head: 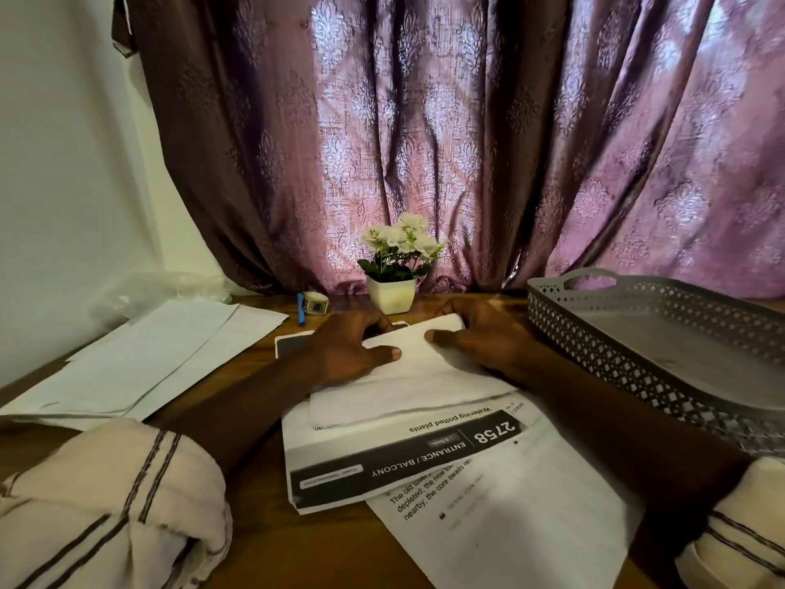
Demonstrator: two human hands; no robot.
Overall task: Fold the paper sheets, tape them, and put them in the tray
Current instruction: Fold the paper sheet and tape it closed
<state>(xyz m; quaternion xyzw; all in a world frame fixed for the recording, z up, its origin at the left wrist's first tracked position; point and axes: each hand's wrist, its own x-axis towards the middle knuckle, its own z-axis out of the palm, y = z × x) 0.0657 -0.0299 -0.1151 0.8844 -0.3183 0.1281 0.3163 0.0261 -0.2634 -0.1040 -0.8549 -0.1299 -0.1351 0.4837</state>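
The folded sheet point(408, 376) lies mid-desk point(276, 546) atop printed pages point(424, 457). The left hand point(352, 346) holds its 10 o'clock corner, the right hand point(480, 337) its 2 o'clock corner. On each, the fingers point(366, 323) curl over the far edge with the thumb on top, pinching it. The tray point(637, 359) stands at 3 o'clock, the tape roll point(315, 306) at 11 o'clock.

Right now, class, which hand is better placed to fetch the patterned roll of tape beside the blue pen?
Left. The left hand grips the folded white paper sheet on the side nearer the patterned roll of tape; the right hand would cross over.
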